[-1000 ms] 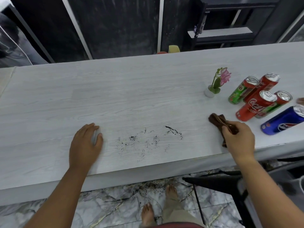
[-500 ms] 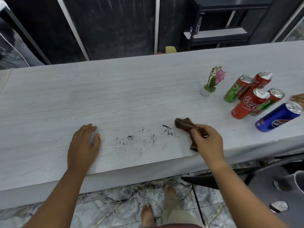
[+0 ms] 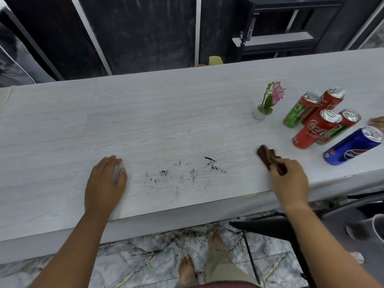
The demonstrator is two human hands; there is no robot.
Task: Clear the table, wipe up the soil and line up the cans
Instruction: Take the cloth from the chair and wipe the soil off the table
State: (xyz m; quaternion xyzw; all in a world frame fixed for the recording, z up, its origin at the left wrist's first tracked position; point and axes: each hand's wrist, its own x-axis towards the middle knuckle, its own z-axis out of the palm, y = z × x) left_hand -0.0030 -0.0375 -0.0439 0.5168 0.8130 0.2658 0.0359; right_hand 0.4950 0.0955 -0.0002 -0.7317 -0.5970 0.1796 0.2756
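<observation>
A long pale wood-grain table (image 3: 145, 113) runs across a dim room with dark panels behind and marble tiles below. A scatter of dark soil (image 3: 182, 175) lies near the front edge, and more crumbs show on the floor (image 3: 191, 233) beneath it.

The left hand (image 3: 105, 179) lies flat on the tabletop with its fingers straight, holding nothing; it looks like a brace for the body during wiping. It sits just left of the soil without touching it. The right hand (image 3: 291, 179) grips a bunched brown cloth (image 3: 268, 155), its fingers curled round the near end; the free end points up the table and seems to rest on the surface. The cloth is right of the soil, clear of the nearest dark streak, so the soil lies between the two hands and the wiping stroke would probably run leftward.

Five cans (image 3: 313, 132) stand in a loose cluster beyond the right hand, not in a row; a small potted flower (image 3: 260, 113) stands just left of them; both are well out of the cloth's path.
</observation>
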